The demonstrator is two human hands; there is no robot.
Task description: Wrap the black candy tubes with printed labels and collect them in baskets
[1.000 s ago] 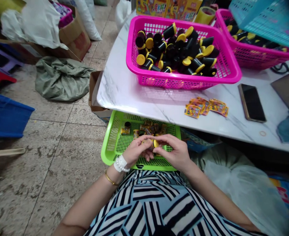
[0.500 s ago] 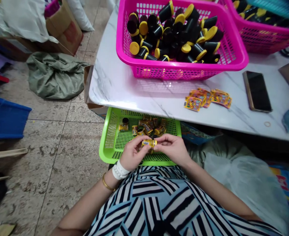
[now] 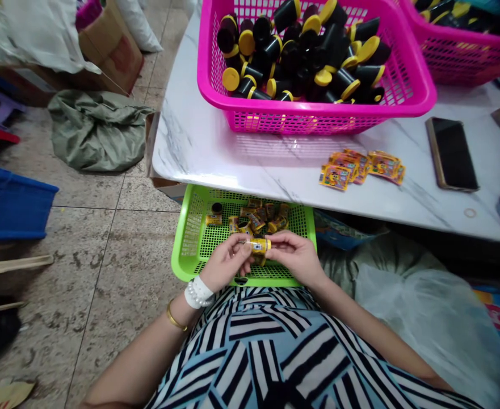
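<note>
Between my two hands is a small canister [image 3: 259,246] with a yellow printed label around it, lying sideways. My left hand [image 3: 229,258] pinches its left end, and the fingers of my right hand [image 3: 295,255] close on its right end. Just below is a green basket [image 3: 181,255] in front of my lap, holding several canisters with the same yellow label [image 3: 256,220]. On the table above, a pink basket [image 3: 301,116] holds many black canisters with yellow lids [image 3: 303,54]. Loose printed labels [image 3: 339,170] lie in a small fanned pile near the table's front edge.
A phone [image 3: 453,153] rests on the marbled white table [image 3: 190,136], at the right. A second pink basket [image 3: 466,54] stands behind it. A blue crate [image 3: 13,199], a grey-green sack [image 3: 99,130] and cardboard boxes are on the floor at left. A translucent bag [image 3: 428,324] sits at my right.
The canister's yellow label has come into view as my hands turned it. My left hand has shifted slightly left along it. The view has tilted downward, so the pink baskets sit higher.
</note>
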